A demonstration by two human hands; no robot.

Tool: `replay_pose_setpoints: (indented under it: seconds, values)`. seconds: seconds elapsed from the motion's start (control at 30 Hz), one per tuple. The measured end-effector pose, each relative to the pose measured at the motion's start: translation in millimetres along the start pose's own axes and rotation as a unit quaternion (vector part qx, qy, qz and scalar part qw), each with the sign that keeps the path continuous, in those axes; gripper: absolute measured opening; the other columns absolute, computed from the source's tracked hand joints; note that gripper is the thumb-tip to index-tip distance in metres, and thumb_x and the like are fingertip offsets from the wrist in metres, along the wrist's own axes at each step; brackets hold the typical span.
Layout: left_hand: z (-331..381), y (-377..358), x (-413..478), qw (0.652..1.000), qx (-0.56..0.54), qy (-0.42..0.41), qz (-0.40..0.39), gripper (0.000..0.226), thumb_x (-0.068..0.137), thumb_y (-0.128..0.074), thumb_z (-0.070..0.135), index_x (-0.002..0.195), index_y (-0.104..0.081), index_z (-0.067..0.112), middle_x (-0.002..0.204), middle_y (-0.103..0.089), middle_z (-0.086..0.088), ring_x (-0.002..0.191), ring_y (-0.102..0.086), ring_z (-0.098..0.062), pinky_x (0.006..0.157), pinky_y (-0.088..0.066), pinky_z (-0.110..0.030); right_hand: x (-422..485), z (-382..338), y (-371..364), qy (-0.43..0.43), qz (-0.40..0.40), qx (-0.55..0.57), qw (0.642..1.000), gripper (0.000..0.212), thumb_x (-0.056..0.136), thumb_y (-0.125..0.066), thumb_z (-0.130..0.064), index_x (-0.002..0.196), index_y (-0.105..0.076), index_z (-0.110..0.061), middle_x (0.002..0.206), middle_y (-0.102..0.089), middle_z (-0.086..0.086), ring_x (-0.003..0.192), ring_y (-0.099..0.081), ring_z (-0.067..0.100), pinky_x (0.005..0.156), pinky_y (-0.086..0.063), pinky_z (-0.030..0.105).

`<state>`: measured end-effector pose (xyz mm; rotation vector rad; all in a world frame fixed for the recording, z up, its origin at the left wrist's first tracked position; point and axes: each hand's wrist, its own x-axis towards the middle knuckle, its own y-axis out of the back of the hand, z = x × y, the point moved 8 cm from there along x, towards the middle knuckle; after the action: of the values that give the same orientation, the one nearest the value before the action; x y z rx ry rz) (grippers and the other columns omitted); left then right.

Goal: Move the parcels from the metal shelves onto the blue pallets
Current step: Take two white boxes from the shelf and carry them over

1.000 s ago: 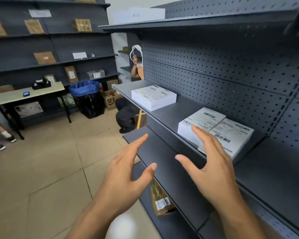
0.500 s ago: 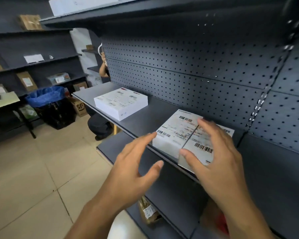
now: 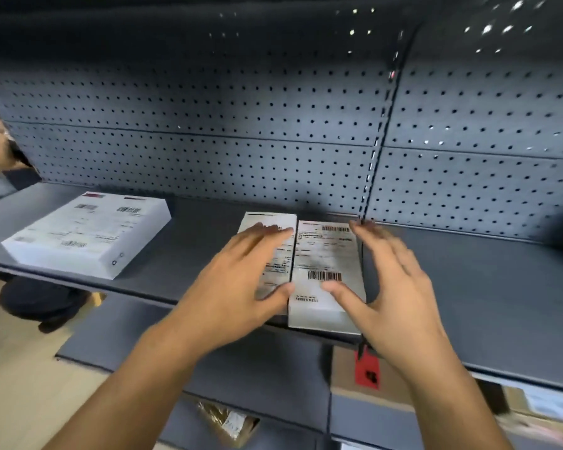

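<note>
Hands open, fingers spread: left hand [image 3: 241, 287] over the left parcel [image 3: 278, 261], right hand [image 3: 394, 287] bracketing the right parcel [image 3: 325, 254], neither gripped yet. A second ago both hovered short of the shelf [image 3: 468, 287]; now they reach the pair, so a lift looks imminent. Three white parcels sit on this shelf: the touching pair at the near edge, a large parcel [image 3: 85, 235] farther left. No pallet shows.

My left hand [image 3: 241, 287] covers most of the left small parcel [image 3: 278, 264]. I cannot tell whether it or my right hand [image 3: 390, 287] touches anything. Print on the larger white parcel [image 3: 85, 235] is blurred unreadable. The shelf [image 3: 468, 287] hides most of a brown box [image 3: 342, 375] below it. The left edge cuts off a person [image 3: 0, 147].
</note>
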<state>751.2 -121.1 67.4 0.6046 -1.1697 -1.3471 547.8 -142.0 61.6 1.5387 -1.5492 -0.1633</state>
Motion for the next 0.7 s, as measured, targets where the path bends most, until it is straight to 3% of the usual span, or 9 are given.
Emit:
replay_pose_setpoints:
  seconds: [0.13,0.33,0.43,0.53,0.7]
  values:
    - [-10.3,-11.2,8.7,0.993,0.075,-0.054,-0.068,0.083,0.082,-0.029,0.076,0.157,-0.018,0.041,0.166,-0.020,0.014,0.155,-0.006,-0.007,0.127,-0.015,-0.042,-11.2,-1.6,-14.5,-0.029,-0.018,-0.045,0.998,0.081,0.082,-0.065,-0.066,0.152,-0.043,-0.032,0.157,-0.044,-0.010,0.146,-0.040,0.013,0.115,-0.026,0.016]
    - [-30.1,-25.4,-2.2,0.982,0.066,-0.103,-0.141,0.103,0.071,-0.047,0.089,0.156,-0.009,0.045,0.168,0.000,0.018,0.154,0.012,-0.005,0.125,-0.015,-0.051,-25.5,-12.6,-36.2,-0.061,-0.037,-0.068,0.995,0.088,0.080,-0.060,-0.074,0.156,-0.033,-0.038,0.162,-0.038,-0.012,0.148,-0.037,0.016,0.115,-0.038,0.033]
    - [-37.4,-29.2,-7.3,0.978,0.082,-0.120,-0.151,0.108,0.073,-0.060,0.082,0.157,-0.002,0.046,0.167,0.015,0.018,0.152,0.022,-0.004,0.125,-0.010,-0.041,-33.7,-22.5,-46.2,-0.052,-0.051,-0.113,0.991,0.086,0.078,-0.055,-0.078,0.154,-0.037,-0.042,0.164,-0.032,-0.018,0.154,-0.024,0.011,0.113,-0.040,0.034]
    - [-40.0,-28.6,-11.3,0.976,0.088,-0.140,-0.142,0.107,0.078,-0.067,0.071,0.157,-0.001,0.046,0.167,0.017,0.018,0.152,0.022,-0.004,0.123,-0.014,-0.035,-43.2,-30.3,-54.4,-0.056,-0.074,-0.176,0.980,0.085,0.076,-0.066,-0.070,0.152,-0.040,-0.043,0.165,-0.022,-0.026,0.156,-0.010,0.007,0.109,-0.041,0.031]
    - [-44.3,-23.9,-22.7,0.978,0.060,-0.173,-0.095,0.101,0.076,-0.082,0.041,0.157,-0.021,0.040,0.167,-0.009,0.009,0.154,-0.002,-0.014,0.116,-0.037,-0.048,-55.9,-36.3,-57.6,-0.067,-0.066,-0.221,0.971,0.092,0.075,-0.088,-0.041,0.154,-0.040,-0.038,0.167,-0.023,-0.021,0.156,-0.017,0.015,0.115,-0.036,0.030]
